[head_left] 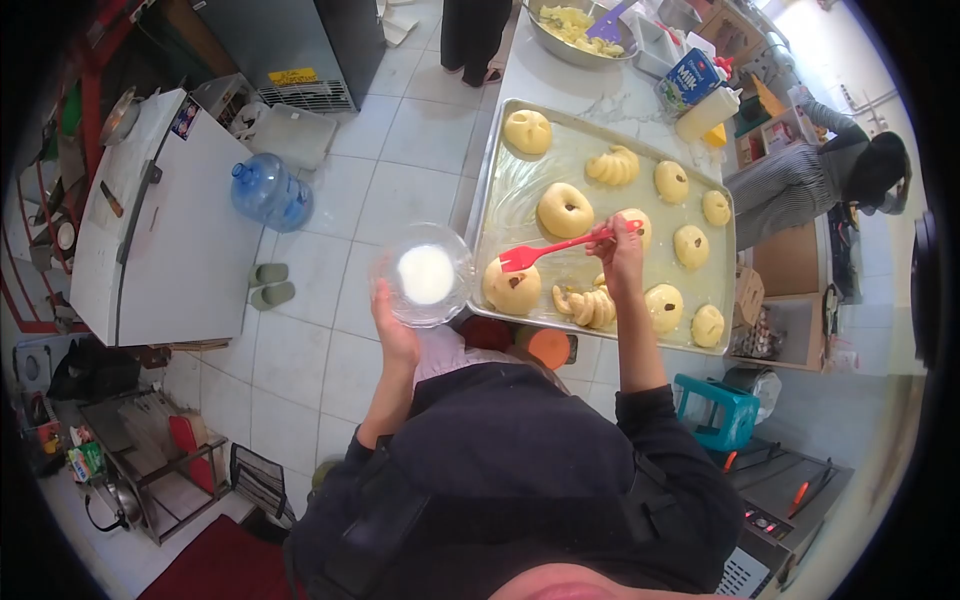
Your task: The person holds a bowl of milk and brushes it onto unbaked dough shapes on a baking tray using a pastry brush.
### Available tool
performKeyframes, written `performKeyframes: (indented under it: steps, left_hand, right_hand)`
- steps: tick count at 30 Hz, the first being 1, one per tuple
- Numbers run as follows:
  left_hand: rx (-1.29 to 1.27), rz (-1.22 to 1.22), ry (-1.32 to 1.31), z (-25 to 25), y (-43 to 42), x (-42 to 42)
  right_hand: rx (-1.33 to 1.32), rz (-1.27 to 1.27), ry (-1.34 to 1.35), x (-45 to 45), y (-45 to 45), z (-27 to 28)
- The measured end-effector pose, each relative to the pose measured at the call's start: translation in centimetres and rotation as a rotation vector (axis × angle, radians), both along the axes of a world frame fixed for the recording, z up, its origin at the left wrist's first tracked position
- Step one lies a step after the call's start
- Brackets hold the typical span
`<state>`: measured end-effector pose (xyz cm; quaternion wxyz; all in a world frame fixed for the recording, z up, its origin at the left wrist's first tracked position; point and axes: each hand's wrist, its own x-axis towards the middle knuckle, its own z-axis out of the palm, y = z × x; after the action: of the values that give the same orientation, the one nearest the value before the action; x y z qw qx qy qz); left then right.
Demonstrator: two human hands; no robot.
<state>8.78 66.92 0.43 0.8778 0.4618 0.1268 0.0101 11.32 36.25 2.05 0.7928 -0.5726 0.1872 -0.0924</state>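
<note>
Red brush (570,244) is gripped by its handle in the right hand (622,252); long axis is directed leftward, toward glass bowl (458,265). Brush head is positioned at nearby bun (508,294); contact cannot be told. Bowl, white liquid (426,275) inside, is clasped by the left hand (396,335), just beside tray (510,200). 11 dough pieces are held in tray.

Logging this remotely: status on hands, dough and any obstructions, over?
Left hand holding clear bowl of white liquid. Right hand gripping red pastry brush. Brush head over corner dough bun on baking tray, contact unclear. Nothing seen blocking it.
</note>
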Motion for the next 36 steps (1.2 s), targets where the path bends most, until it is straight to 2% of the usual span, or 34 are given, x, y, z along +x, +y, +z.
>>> performKeyframes:
  steps: [2, 5, 8, 12, 15, 16, 19, 20, 23, 24, 27, 36]
  left_hand:
    - [-0.032, 0.035, 0.001, 1.0, 0.4, 0.1]
    - [-0.065, 0.071, -0.01, 2.0, 1.0, 0.4]
    - [-0.057, 0.098, -0.013, 2.0, 1.4, 0.6]
    - [-0.037, 0.1, -0.015, 1.8, 1.5, 0.8]
    - [-0.021, 0.105, -0.019, 2.1, 1.4, 0.8]
    - [-0.02, 0.107, -0.022, 2.1, 1.5, 0.7]
    - [-0.028, 0.106, -0.031, 1.9, 1.5, 0.5]
    - [-0.048, 0.106, -0.028, 2.0, 1.4, 0.5]
    - [-0.084, 0.096, -0.02, 2.4, 1.1, 0.4]
    - [-0.084, 0.094, -0.021, 2.4, 1.0, 0.5]
    - [-0.063, 0.078, -0.035, 2.5, 0.9, 0.4]
    - [-0.081, 0.061, 0.002, 2.3, 0.4, -0.2]
  right_hand:
    - [-0.095, 0.025, 0.067, 0.0, -0.3, -1.4]
    - [-0.224, -0.042, 0.06, -0.2, -1.2, -0.5]
    - [-0.22, -0.086, -0.03, 0.2, -0.1, 1.1]
    - [-0.208, 0.18, -0.02, 0.4, 4.3, 0.7]
    - [-0.355, 0.164, 0.002, 0.9, 3.1, 0.5]
    - [-0.37, 0.082, -0.028, 1.1, 2.6, 1.0]
    - [-0.403, -0.037, -0.049, 1.5, 2.4, 2.1]
    - [-0.326, -0.086, -0.089, 1.6, 3.2, 2.3]
    - [-0.342, 0.126, 0.012, 1.4, 5.5, 1.5]
    - [-0.322, 0.123, -0.013, 1.5, 6.2, 1.3]
    - [-0.295, -0.01, 0.01, 2.0, 4.0, -1.1]
    - [-0.317, -0.269, 0.087, -4.3, -2.3, -0.5]
